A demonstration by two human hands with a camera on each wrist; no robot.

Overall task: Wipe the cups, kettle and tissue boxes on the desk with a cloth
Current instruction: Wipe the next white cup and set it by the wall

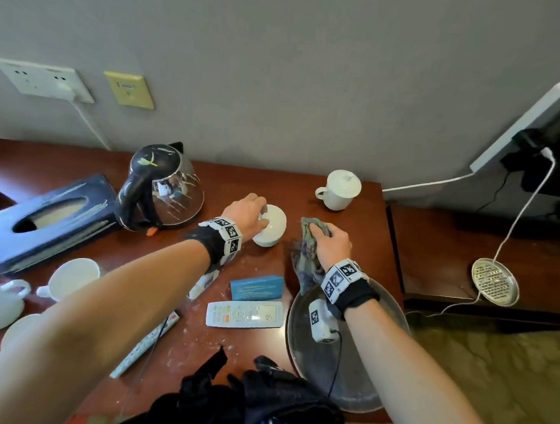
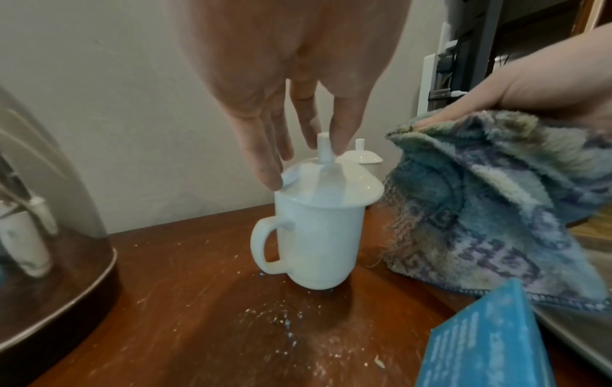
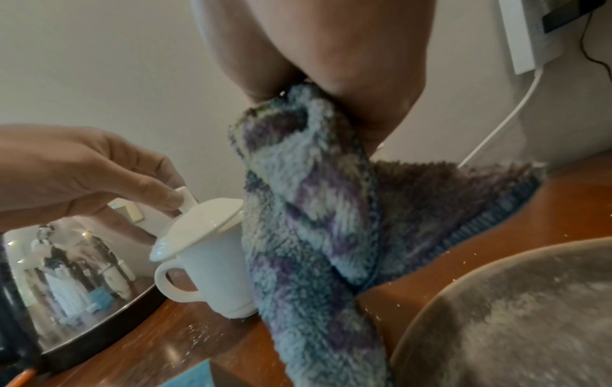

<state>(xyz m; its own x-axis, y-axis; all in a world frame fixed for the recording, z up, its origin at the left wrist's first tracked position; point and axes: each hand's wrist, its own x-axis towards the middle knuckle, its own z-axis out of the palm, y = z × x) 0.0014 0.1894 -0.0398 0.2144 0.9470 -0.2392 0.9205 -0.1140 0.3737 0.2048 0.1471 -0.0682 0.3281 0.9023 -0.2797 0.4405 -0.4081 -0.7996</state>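
Observation:
A white lidded cup (image 1: 272,227) (image 2: 318,235) (image 3: 212,277) stands mid-desk. My left hand (image 1: 255,213) (image 2: 314,151) (image 3: 159,196) reaches down over it, and its fingers pinch the lid's knob (image 2: 323,146). The lid (image 3: 198,225) sits slightly tilted. Just right of the cup, my right hand (image 1: 331,242) (image 2: 529,86) grips a fluffy blue-purple cloth (image 1: 306,249) (image 2: 480,209) (image 3: 314,222) that hangs to the desk and touches the cup's side. The steel kettle (image 1: 162,188) and a dark tissue box (image 1: 42,220) stand to the left. A second lidded cup (image 1: 339,189) is at the back.
Open white cups (image 1: 74,278) sit at the front left. A remote (image 1: 244,314), a blue box (image 1: 257,287), a power strip (image 1: 146,344) and a round metal tray (image 1: 378,303) crowd the front. Black fabric (image 1: 260,400) lies at the near edge. White crumbs dust the desk.

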